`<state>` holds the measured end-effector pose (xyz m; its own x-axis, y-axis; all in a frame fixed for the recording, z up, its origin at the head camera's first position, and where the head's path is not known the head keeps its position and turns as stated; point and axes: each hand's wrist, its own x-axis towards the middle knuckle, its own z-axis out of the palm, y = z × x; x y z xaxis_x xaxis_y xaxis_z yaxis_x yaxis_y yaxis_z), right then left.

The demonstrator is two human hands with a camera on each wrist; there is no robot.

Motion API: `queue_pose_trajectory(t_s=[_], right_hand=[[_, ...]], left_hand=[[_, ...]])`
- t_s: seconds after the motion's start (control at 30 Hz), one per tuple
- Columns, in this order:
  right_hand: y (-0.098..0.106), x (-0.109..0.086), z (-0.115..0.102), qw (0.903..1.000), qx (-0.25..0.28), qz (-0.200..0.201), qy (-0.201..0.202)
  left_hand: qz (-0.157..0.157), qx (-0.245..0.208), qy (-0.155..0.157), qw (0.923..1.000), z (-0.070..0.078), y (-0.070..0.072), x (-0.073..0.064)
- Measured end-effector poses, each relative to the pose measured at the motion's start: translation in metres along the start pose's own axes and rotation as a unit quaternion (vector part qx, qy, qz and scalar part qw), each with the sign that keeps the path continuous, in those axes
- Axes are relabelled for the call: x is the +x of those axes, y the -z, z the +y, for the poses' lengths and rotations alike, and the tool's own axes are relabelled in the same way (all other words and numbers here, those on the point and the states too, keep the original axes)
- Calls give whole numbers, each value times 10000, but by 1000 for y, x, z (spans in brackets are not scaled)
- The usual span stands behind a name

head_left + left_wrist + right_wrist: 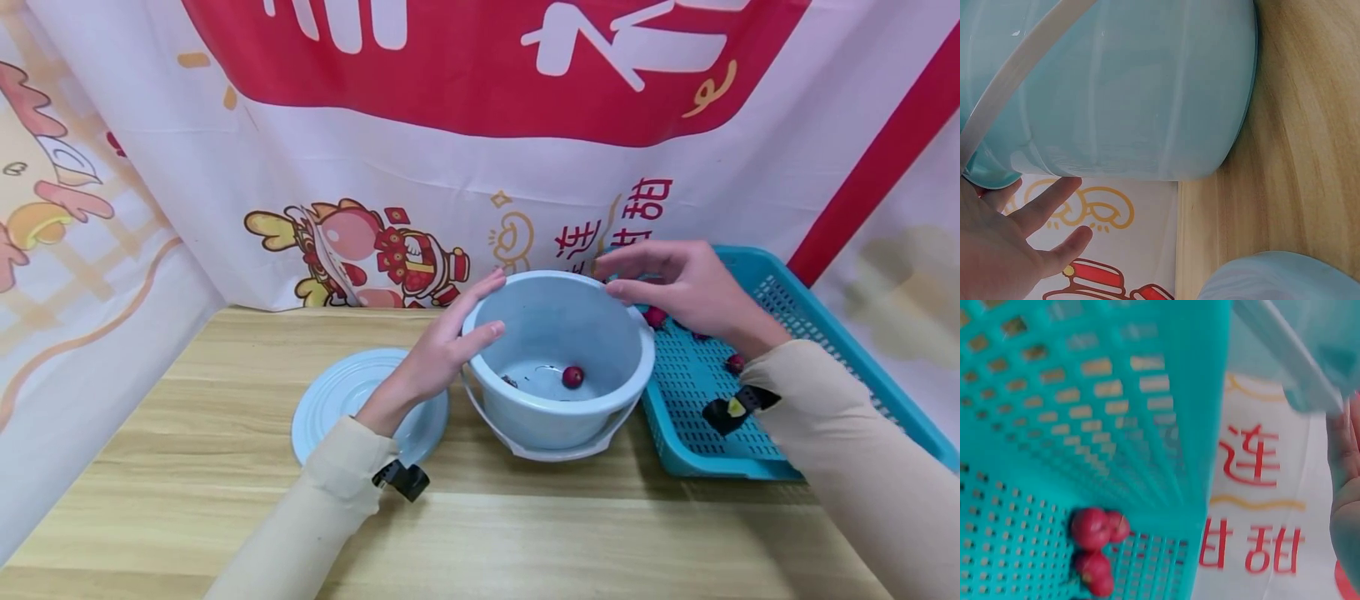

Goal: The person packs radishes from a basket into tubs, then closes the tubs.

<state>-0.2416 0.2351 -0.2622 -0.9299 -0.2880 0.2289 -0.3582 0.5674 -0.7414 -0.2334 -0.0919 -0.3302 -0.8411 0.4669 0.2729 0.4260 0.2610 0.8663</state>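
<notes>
A light blue bucket (566, 429) stands upright on the table, with its pale handle (558, 454) hanging down at the front. Inside lies one small round red thing (572, 377), like a radish, next to some dark bits. My left hand (442, 346) is at the bucket's left rim, thumb over the edge and fingers along the outside. Seen from the left wrist, those fingers (1047, 206) are spread and fairly straight against the bucket's side. My right hand (686, 287) is at the far right rim, fingers loosely bent, with nothing seen held.
To the right, a teal perforated basket (727, 467) stands against the bucket, holding several round red things (1090, 529). A light blue lid (330, 392) lies flat left of the bucket, partly behind my left forearm. A printed cloth (435, 158) hangs behind the table.
</notes>
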Motion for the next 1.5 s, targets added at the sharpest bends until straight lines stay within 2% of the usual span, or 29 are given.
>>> queue_pose_trajectory(t_s=[0.3,0.63,1.07,1.33,1.5], right_hand=[[34,-18,31,9978,-350,291,-491],[60,-32,70,9951,-476,610,-621],[84,-46,110,9901,-684,495,-1124],[95,-54,120,9840,-953,479,-1428],[97,-54,124,9788,-1086,178,-1727]], left_hand=[[-1,-50,-18,10000,0,0,0],[-11,-71,-44,10000,-2,0,0],[-5,-50,-59,10000,-2,0,0],[-4,-33,-63,10000,-2,1,0],[-1,-18,-48,10000,-2,1,0]])
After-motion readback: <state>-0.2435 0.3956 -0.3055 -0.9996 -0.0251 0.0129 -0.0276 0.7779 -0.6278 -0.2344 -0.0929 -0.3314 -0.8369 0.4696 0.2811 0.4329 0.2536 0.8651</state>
